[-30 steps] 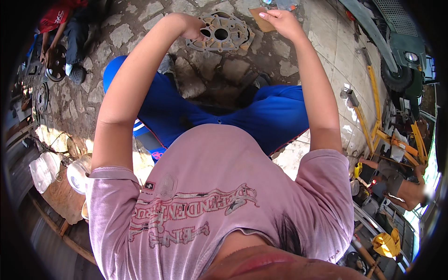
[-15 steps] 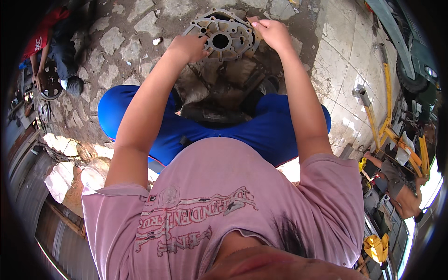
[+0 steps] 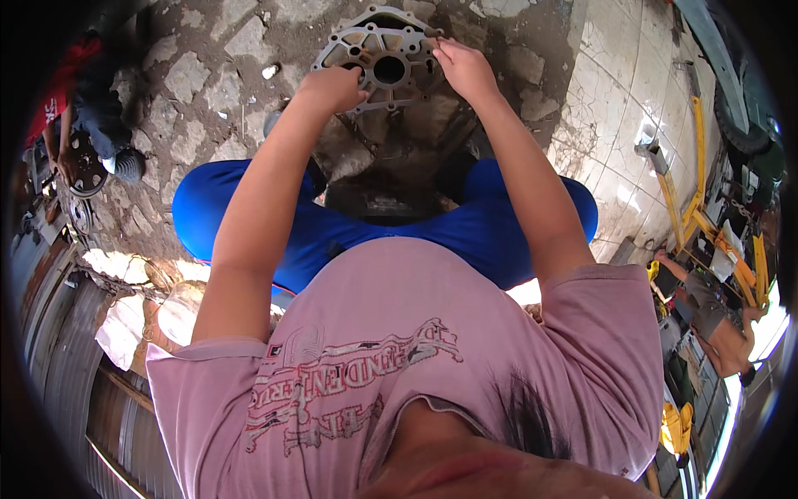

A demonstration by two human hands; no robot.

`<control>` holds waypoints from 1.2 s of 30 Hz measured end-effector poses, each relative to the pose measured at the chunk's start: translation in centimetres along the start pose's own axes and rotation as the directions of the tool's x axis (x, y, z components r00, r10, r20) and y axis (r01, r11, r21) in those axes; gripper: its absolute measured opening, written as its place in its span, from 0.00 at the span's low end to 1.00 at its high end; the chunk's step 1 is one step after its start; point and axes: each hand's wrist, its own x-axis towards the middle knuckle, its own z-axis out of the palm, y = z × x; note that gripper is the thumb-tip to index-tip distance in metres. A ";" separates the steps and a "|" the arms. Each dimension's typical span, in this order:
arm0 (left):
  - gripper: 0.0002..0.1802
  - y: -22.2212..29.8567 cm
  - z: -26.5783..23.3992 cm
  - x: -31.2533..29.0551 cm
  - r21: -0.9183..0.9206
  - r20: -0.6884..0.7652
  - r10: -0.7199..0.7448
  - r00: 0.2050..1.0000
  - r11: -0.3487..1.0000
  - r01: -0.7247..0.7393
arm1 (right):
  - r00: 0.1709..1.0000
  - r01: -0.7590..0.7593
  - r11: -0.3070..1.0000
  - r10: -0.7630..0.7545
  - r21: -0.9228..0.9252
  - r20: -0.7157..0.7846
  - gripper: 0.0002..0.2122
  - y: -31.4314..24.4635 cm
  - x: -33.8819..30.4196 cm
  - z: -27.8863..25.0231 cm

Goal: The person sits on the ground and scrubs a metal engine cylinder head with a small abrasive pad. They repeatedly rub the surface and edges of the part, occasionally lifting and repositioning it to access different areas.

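Observation:
A grey metal gearbox housing (image 3: 405, 60), with a round hole near its middle and bolt holes along its rim, stands in front of my knees. My left hand (image 3: 334, 90) grips its left side, the fingers hooked into an opening beside the round hole. At the upper right rim is my right hand (image 3: 467, 70), its fingers pressed together against the metal edge. Whatever those fingers hold, if anything, is hidden. Both my forearms reach forward over my blue trousers (image 3: 399, 233).
Broken stone paving (image 3: 188, 73) lies to the left, pale tiles (image 3: 611, 108) to the right. Yellow metal bars (image 3: 697, 158) stand at the right. A person in red (image 3: 58, 108) handles a dark wheel at the far left; another person (image 3: 719, 324) is at the right edge.
My right hand has shifted left along the housing's rim. The brown flat piece that stuck out of its fingers no longer shows. My left hand keeps its hold.

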 end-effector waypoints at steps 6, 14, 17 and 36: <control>0.31 1.1 1.0 -0.9 0.005 0.012 -0.015 1.000 1.000 0.015 | 1.000 0.026 0.993 -0.027 -0.116 -0.009 0.12 0.9 -0.7 2.4; 0.38 0.7 0.9 -1.3 0.017 0.051 -0.029 0.998 0.999 0.028 | 0.894 -0.169 0.932 0.282 -0.321 0.348 0.15 -2.2 1.9 -0.9; 0.37 0.9 0.7 -0.9 0.041 0.029 -0.001 1.000 0.999 0.000 | 0.991 0.030 0.987 -0.049 -0.155 -0.123 0.13 3.4 0.2 5.1; 0.33 0.8 1.2 -2.0 0.085 -0.034 -0.055 0.998 0.995 0.057 | 0.959 -0.098 0.971 0.151 -0.219 0.240 0.13 -0.3 2.1 -0.8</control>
